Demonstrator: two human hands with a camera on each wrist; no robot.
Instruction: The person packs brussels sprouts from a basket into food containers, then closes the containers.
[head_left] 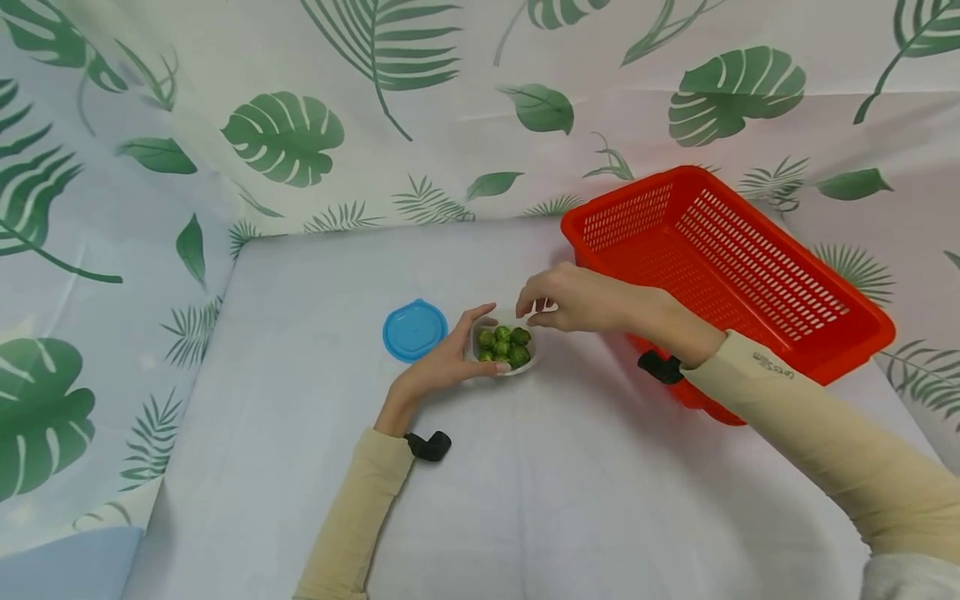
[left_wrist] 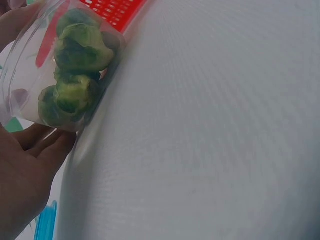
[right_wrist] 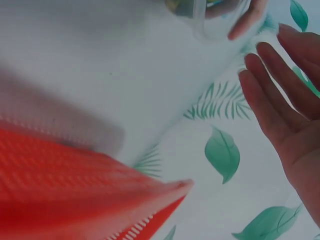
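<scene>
A small clear plastic container (left_wrist: pixel 30 65) stands on the white table, and several green Brussels sprouts (head_left: pixel 504 345) lie inside it. Around its left side curves my left hand (head_left: pixel 450 357), gripping it with the thumb at the near side and fingers at the far side. My right hand (head_left: pixel 573 298) hovers just right of the container's rim, its fingers loosely bent and nothing held between them. In the right wrist view those fingers (right_wrist: pixel 272 95) are apart from the container. Left of the container a round blue lid (head_left: pixel 415 331) lies flat.
A large red perforated basket (head_left: pixel 757 250) stands at the back right, partly beneath my right forearm. The table (head_left: pixel 300 333) is covered in white cloth, and leaf-printed fabric (head_left: pixel 450 150) hangs behind it and at the sides.
</scene>
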